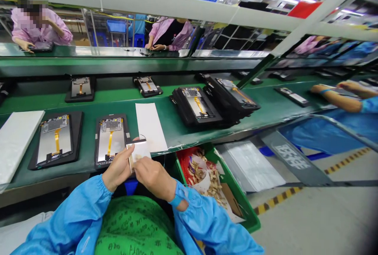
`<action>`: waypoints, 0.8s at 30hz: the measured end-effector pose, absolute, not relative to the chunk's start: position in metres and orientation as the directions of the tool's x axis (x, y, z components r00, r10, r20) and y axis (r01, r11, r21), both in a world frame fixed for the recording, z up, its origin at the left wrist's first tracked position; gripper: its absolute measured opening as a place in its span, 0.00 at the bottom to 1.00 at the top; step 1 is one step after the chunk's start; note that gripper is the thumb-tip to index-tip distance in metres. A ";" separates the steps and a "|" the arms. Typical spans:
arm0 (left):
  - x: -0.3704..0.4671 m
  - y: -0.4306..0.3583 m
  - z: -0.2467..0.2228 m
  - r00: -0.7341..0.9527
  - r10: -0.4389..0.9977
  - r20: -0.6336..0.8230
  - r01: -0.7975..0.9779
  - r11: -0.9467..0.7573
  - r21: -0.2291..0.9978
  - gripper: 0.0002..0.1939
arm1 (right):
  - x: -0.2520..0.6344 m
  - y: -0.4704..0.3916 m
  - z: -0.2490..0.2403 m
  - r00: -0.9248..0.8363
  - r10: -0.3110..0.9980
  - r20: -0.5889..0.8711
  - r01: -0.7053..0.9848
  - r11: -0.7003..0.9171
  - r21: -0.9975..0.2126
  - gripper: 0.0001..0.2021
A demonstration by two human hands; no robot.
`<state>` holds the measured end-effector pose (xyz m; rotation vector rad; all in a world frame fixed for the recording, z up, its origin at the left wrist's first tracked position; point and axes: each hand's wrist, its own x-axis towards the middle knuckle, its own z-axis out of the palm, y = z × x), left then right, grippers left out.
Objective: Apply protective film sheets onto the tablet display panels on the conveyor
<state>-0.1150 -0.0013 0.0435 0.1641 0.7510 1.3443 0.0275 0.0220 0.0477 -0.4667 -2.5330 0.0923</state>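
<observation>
A small white rectangular piece [139, 149] with a dark strip along its top edge is between my hands, just off the front edge of the green bench. My left hand [119, 168] grips it by its left side. My right hand [155, 176] has its fingers closed at the lower right of the piece; what they pinch, if anything, is hidden. Behind it lies a white sheet [151, 127]. An opened device [110, 141] with an orange ribbon rests on a black tray to the left, and a second opened device [56, 141] lies farther left.
A stack of black trays with devices [196, 107] stands right of the white sheet. A green bin [248, 211] of scraps is below the bench edge at right. A white slab [17, 141] lies far left. Another person's hands [351, 87] are at far right; people sit opposite.
</observation>
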 end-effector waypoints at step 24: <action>-0.124 -0.048 0.047 -0.150 0.959 -0.241 -0.455 0.150 0.878 0.28 | 0.032 -0.021 0.037 -0.634 0.742 0.219 0.158 0.401 -0.903 0.30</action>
